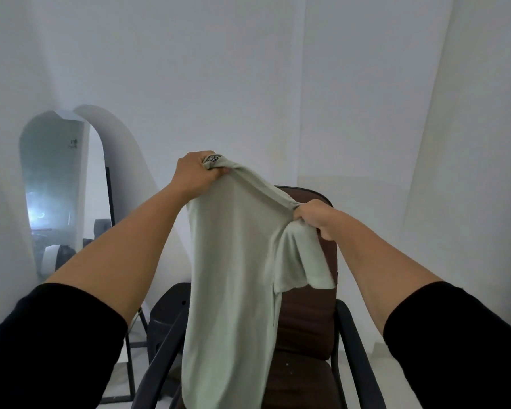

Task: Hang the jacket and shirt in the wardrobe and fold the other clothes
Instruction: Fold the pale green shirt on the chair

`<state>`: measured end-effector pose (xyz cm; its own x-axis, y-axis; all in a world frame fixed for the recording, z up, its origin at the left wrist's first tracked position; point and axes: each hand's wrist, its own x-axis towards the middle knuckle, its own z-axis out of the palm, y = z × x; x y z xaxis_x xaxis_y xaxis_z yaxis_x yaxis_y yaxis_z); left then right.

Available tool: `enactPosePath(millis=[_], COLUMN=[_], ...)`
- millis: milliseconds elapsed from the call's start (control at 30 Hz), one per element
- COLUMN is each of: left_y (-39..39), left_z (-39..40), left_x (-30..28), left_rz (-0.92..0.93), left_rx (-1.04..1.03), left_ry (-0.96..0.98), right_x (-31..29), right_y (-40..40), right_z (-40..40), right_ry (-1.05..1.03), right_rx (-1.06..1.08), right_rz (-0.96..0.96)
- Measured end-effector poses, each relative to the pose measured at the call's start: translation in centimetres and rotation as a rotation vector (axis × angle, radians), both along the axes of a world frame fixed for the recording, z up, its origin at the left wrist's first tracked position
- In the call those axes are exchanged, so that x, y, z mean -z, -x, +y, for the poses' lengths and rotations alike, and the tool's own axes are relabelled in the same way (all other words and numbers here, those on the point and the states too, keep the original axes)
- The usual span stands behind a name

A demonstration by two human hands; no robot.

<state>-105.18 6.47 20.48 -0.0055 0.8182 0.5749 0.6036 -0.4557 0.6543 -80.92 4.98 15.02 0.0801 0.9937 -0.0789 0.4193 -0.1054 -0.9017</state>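
While the brown chair (304, 326) stands behind it, a pale green T-shirt (233, 276) is held up in the air, hanging limp. It is judged light, soft and floppy, best taken at the shoulders. Its top edge is gripped by the left hand (194, 172) and the right hand (314, 215).

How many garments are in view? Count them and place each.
1. A pale green T-shirt hangs in front of the brown chair, gripped at its top by the left hand and right hand. More may lie hidden behind it.
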Motion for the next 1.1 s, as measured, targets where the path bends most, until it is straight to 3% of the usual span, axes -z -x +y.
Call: enactPosePath(millis=[167, 233, 333, 467, 600, 667, 833, 1000, 1100], left_y=[-0.4, -0.4, -0.3, 0.0, 0.5, 0.7, 0.9, 1.4, 1.6], left_z=[-0.3, -0.3, -0.6, -0.8, -1.0, -1.2, -1.4, -1.6, -1.7], left_x=[-0.2, -0.4, -0.6, -0.4, -0.4, -0.5, -0.6, -0.1, 0.2], left_rz=[-0.004, -0.015, -0.028, -0.018, -0.008, -0.004, -0.009, 0.002, 0.009], left_rx=[0.03, 0.026, 0.022, 0.018, 0.009, 0.014, 0.035, 0.055, 0.065], left_ry=[-0.006, -0.013, -0.022, -0.013, 0.003, 0.008, 0.051, 0.068, 0.084], right_x=[-1.5, -2.2, -2.6, -2.1, -1.2, -1.0, -0.6, -0.3, 0.1], right_y=[1.7, 2.2, 2.5, 2.9, 2.4, 2.3, 3.1, 3.4, 3.6], right_z=[-0.9, -0.9, -1.2, -0.7, -0.5, -0.8, -1.3, -2.3, -2.7], right_ry=[0.139, 0.096, 0.029, -0.064, -0.142, -0.204, -0.321, -0.353, -0.35], right_rx=[0.031, 0.021, -0.01, 0.029, 0.147, 0.192, 0.256, 0.303, 0.357], right_rz=[0.867, 1.022, 1.105, 0.782, 0.196, -0.004, -0.105, -0.409, -0.462])
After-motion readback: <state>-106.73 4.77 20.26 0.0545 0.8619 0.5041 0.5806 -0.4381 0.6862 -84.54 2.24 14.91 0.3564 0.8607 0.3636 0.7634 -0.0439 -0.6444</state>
